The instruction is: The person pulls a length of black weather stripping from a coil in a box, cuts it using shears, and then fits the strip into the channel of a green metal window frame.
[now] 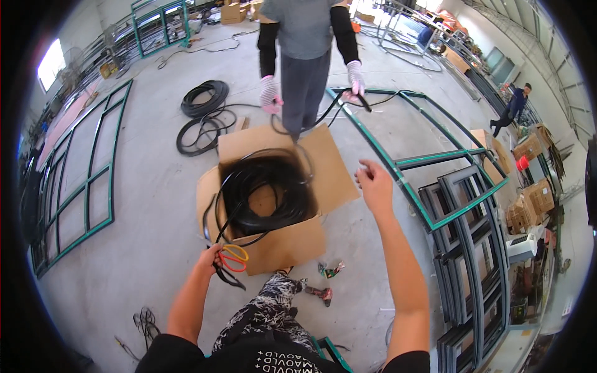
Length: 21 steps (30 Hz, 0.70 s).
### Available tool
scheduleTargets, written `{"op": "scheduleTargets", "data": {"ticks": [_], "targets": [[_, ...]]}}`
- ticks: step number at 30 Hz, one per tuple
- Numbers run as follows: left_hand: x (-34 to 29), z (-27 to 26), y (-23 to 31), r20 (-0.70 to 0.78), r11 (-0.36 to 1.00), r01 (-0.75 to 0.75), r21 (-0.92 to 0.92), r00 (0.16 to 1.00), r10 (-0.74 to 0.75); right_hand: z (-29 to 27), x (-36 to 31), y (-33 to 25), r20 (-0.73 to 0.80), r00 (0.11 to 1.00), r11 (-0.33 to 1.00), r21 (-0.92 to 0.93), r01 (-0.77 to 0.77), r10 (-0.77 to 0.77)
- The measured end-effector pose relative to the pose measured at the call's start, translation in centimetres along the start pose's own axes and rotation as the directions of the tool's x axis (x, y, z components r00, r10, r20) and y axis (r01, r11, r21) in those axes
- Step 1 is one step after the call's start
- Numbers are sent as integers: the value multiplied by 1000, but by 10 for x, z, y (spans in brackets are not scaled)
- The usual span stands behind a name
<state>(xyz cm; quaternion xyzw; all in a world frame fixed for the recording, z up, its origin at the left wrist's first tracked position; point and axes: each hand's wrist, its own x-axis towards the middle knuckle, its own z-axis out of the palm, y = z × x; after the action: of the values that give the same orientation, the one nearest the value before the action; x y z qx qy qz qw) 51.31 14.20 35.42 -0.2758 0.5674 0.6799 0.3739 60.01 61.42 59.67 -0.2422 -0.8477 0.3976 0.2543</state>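
My left hand (pixel 213 256) is closed at the near left corner of an open cardboard box (pixel 286 248). It grips scissors with red and yellow handles (pixel 235 257), along with a black rubber strip (pixel 230 278) whose end hangs below the fist. Inside the box lies a thick coil of the same black strip (pixel 292 202), with loops rising over the side. My right hand (pixel 375 186) hovers right of the box flap, fingers loosely bent and apart, holding nothing I can see. Across the box, another person's gloved hand (pixel 356 84) holds a black strip end.
Black coils (pixel 205 99) lie on the floor beyond the box. A green-edged frame (pixel 404 177) stands at the right, above stacked dark frames (pixel 479 261); another frame (pixel 87 180) is at the left. A drill-like tool (pixel 322 294) lies near my feet. A distant person (pixel 515 104) is at the right.
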Motion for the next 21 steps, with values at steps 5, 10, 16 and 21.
{"op": "scheduleTargets", "data": {"ticks": [5,10,16,21], "targets": [[107,-16,0,23,976,41,-213,999,-37,-54,179,110,52,961,850,-481,-216,273],[135,21,9,-91,978,122,-168,986,-138,-216,234,209,-347,836,351,-788,-505,424],[152,50,11,-62,973,182,-144,979,-193,-270,294,252,-375,717,296,-725,-622,587],[172,101,-13,-88,970,226,-91,968,-234,-294,375,344,-387,657,209,-739,-641,647]]}}
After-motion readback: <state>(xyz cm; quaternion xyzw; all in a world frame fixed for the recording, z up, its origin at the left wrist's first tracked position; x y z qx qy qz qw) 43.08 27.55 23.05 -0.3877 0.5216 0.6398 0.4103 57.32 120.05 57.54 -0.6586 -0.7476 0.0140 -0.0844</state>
